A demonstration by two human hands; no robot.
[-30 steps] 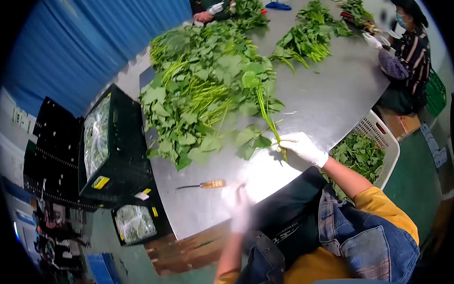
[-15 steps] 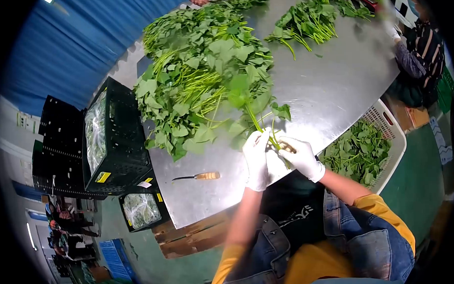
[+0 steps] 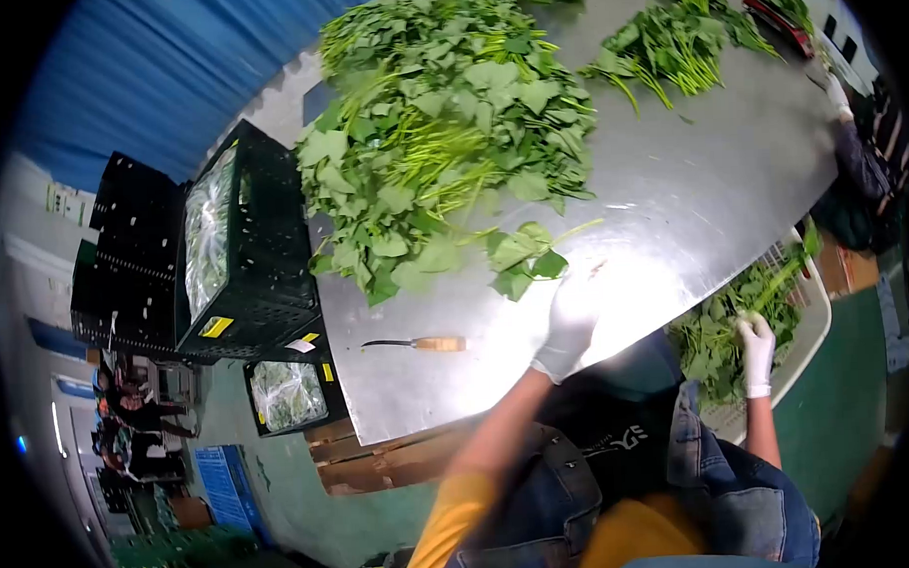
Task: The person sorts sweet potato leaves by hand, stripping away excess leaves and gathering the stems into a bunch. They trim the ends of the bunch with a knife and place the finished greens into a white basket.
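One camera is worn on the person's head. It faces forward and steeply down, viewing the table [image 3: 710,155] obliquely from above. The wide field is round, with black corners. The denim vest [image 3: 748,519] lies nearest, at the lower edge. The left hand [image 3: 573,315] and right hand [image 3: 757,352] are at close range beyond it; the curtain [image 3: 167,84], upper left, is farther off.
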